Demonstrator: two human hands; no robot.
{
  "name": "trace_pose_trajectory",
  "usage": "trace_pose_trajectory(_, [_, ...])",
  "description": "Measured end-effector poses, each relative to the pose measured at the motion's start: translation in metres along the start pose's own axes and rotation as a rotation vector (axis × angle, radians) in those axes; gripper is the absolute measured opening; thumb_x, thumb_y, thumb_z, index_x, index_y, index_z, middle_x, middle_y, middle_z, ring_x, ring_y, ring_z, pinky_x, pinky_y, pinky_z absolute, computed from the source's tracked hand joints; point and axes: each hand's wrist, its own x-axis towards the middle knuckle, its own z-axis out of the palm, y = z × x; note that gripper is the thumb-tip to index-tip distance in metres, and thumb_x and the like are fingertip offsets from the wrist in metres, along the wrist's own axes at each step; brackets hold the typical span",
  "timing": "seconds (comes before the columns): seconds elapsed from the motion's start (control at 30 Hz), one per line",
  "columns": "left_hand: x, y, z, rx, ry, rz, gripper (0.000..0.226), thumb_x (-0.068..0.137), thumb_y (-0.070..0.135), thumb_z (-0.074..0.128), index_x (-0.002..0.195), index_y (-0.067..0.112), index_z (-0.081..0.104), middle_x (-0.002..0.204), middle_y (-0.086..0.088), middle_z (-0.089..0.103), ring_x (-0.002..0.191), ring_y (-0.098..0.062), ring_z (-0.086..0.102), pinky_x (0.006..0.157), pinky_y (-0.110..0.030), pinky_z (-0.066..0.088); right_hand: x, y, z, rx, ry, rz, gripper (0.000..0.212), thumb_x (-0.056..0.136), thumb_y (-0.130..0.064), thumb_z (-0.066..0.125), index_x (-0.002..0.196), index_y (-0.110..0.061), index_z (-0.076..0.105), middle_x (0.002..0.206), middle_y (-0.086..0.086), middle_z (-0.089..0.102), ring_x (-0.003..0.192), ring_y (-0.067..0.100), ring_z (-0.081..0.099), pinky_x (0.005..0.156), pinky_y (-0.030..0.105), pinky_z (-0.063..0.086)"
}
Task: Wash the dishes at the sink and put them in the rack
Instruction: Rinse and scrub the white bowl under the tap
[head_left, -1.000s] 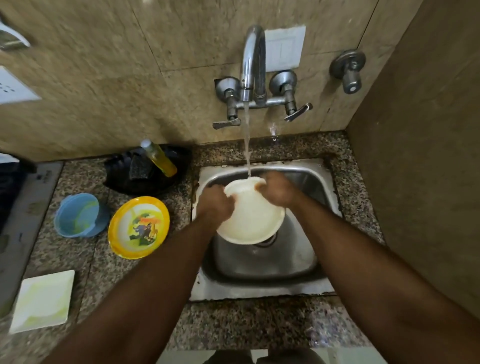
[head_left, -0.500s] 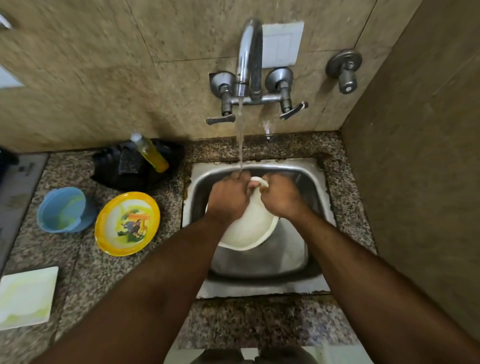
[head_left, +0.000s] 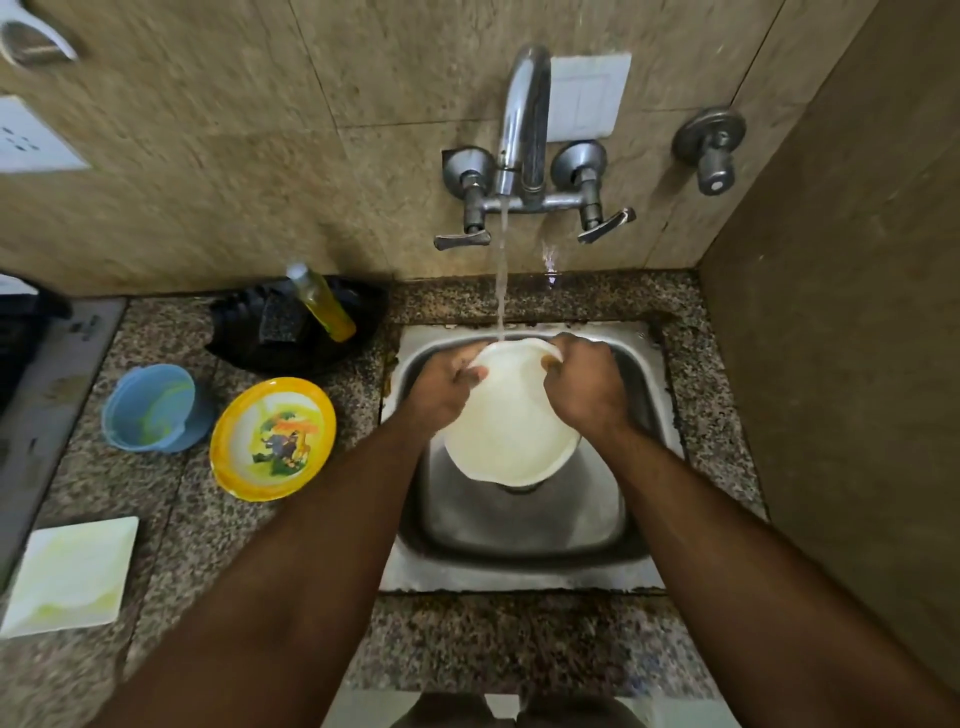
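A white round plate (head_left: 511, 426) is tilted over the steel sink (head_left: 524, 540), its far rim under the running water from the tap (head_left: 524, 119). My left hand (head_left: 441, 387) grips the plate's left far edge, thumb on its face. My right hand (head_left: 584, 387) grips the right far edge with curled fingers. On the counter to the left lie a yellow picture plate (head_left: 272, 439), a blue cup (head_left: 150, 408) and a white square plate (head_left: 72, 577) with yellow smears.
A yellow soap bottle (head_left: 322, 304) leans in a black tray (head_left: 296, 332) with a dark sponge behind the yellow plate. A side wall (head_left: 841, 312) stands close on the right. A grey board (head_left: 47, 405) runs along the far left of the granite counter (head_left: 498, 639).
My two hands have moved apart on the plate's far rim, uncovering more of its white face. The plate stays under the stream.
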Motion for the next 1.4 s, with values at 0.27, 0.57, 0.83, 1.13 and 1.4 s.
trace_pose_trajectory(0.27, [-0.035,0.011,0.039,-0.980,0.210,-0.403,0.043,0.090,0.000,0.069,0.132,0.005,0.064,0.128,-0.023,0.069,0.112,-0.043,0.068,0.091,-0.059,0.058,0.013,0.003,0.001,0.063,0.308,-0.092,0.033,0.097,-0.020,0.059,0.130,-0.018,0.064,0.097,0.023,0.074,0.087,0.044,0.068,0.072,0.046,0.054])
trace_pose_trajectory(0.57, [-0.044,0.049,0.039,-0.728,0.475,-0.343,0.048,0.085,-0.016,0.060,0.122,0.013,0.066,0.105,-0.010,0.070,0.097,-0.032,0.067,0.085,-0.049,0.060,0.009,0.027,0.031,0.864,0.033,0.397,0.037,0.096,-0.017,0.068,0.131,-0.024,0.063,0.115,0.005,0.072,0.107,0.029,0.067,0.089,0.041,0.057])
trace_pose_trajectory(0.83, [-0.032,0.025,0.005,0.005,0.543,-0.352,0.044,0.092,0.055,0.068,0.113,0.017,0.077,0.101,-0.008,0.077,0.092,-0.028,0.071,0.083,-0.040,0.059,0.001,0.009,0.046,1.039,-0.136,0.493,0.063,0.081,0.011,0.058,0.135,-0.022,0.064,0.120,0.005,0.071,0.116,0.033,0.064,0.097,0.051,0.057])
trace_pose_trajectory(1.13, [-0.025,0.089,0.014,-1.241,-0.024,-0.512,0.092,0.096,0.074,0.038,0.141,-0.005,0.053,0.131,-0.028,0.065,0.110,-0.038,0.067,0.093,-0.051,0.055,-0.038,0.001,0.052,0.382,0.156,-0.330,0.073,0.085,0.001,0.055,0.152,-0.026,0.050,0.145,0.007,0.058,0.133,0.025,0.052,0.115,0.040,0.043])
trace_pose_trajectory(1.4, [-0.037,0.073,0.028,-1.027,0.209,-0.333,0.037,0.104,0.027,0.057,0.127,-0.001,0.065,0.129,-0.026,0.068,0.115,-0.038,0.069,0.103,-0.050,0.054,-0.038,0.011,0.047,0.343,-0.011,-0.379,0.058,0.100,-0.043,0.042,0.158,-0.036,0.040,0.172,-0.001,0.019,0.159,0.025,0.014,0.126,0.052,0.018])
